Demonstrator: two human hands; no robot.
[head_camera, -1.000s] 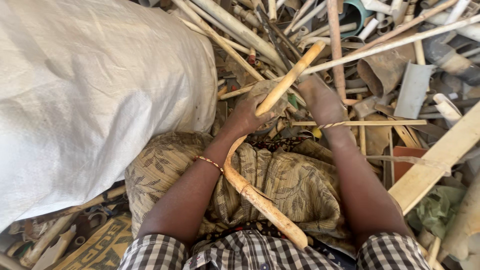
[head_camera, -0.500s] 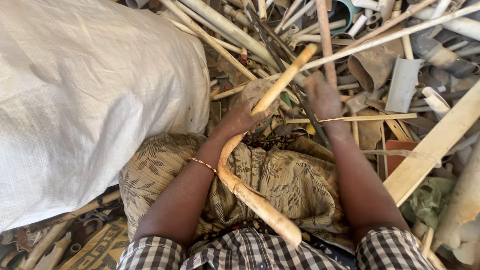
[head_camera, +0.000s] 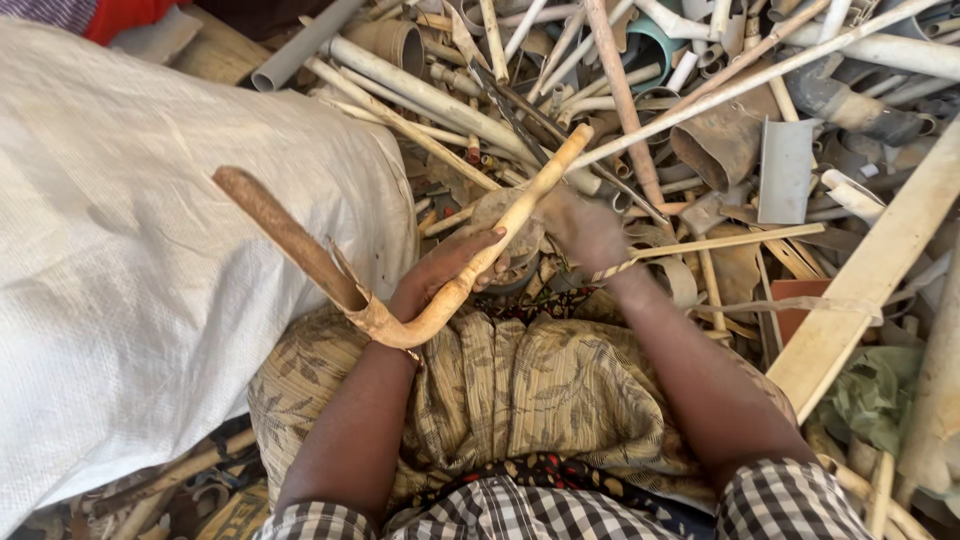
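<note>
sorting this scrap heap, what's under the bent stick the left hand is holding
Under the bent stick you can see the left hand gripping it, the leaf-patterned cloth over the lap, and part of the white sack. What lies beneath the cloth is covered.

Bent stick (head_camera: 440, 300) tan, its far limb reddish-brown, woven sack (head_camera: 150, 260) white, lap cloth (head_camera: 540, 390) olive-beige with a leaf print, shirt sleeves (head_camera: 790, 500) black-and-white check, piled pipes (head_camera: 430, 95) grey and cream, plank (head_camera: 870, 270) pale wood, flat scrap (head_camera: 800, 305) rust-red.
</note>
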